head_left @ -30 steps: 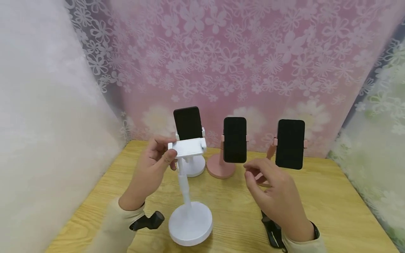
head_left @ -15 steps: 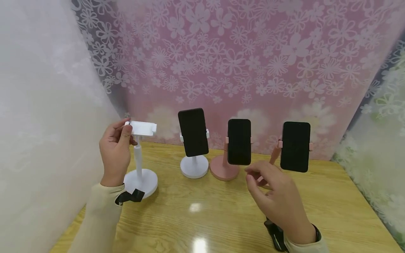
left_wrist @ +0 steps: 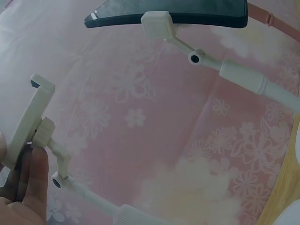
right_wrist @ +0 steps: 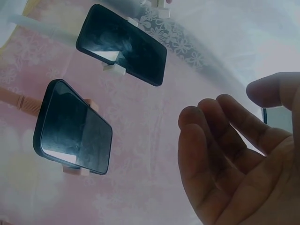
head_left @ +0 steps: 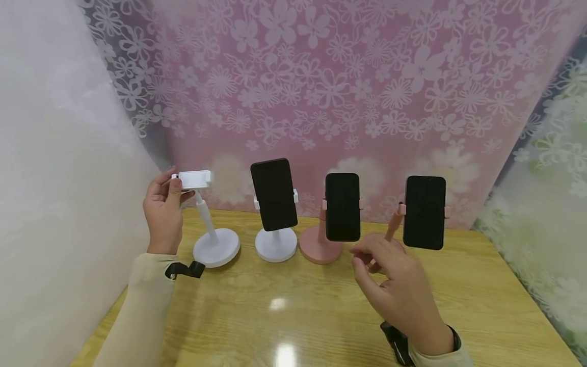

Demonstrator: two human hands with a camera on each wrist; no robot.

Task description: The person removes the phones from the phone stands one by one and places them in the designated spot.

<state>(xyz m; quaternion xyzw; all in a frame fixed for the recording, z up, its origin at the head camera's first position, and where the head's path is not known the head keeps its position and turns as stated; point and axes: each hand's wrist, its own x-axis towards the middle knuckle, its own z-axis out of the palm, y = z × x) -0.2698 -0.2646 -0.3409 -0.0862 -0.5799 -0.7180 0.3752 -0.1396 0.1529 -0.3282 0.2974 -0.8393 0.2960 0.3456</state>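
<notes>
At the left end of a row, a white phone stand [head_left: 216, 248] has no phone in its clamp [head_left: 194, 179]. My left hand [head_left: 164, 216] pinches the left end of that clamp, thumb in front and fingers behind; the left wrist view shows fingers [left_wrist: 35, 176] against the clamp's back. The stand's pole leans and its base looks slightly tilted; I cannot tell whether it fully touches the table. My right hand [head_left: 395, 285] hovers above the table at the right, fingers loosely bent with nothing in them, as the right wrist view of the hand [right_wrist: 234, 159] confirms.
Beside the held stand are a white stand [head_left: 276, 245] with a black phone [head_left: 274, 194], a pink stand [head_left: 320, 247] with a phone [head_left: 342, 206], and another pink stand [head_left: 394, 224] with a phone [head_left: 424, 212]. Floral curtains surround the wooden table [head_left: 238, 316].
My left hand has carried the white stand from the front middle to the left and back, lining it up beside the others. The right hand has barely moved.
</notes>
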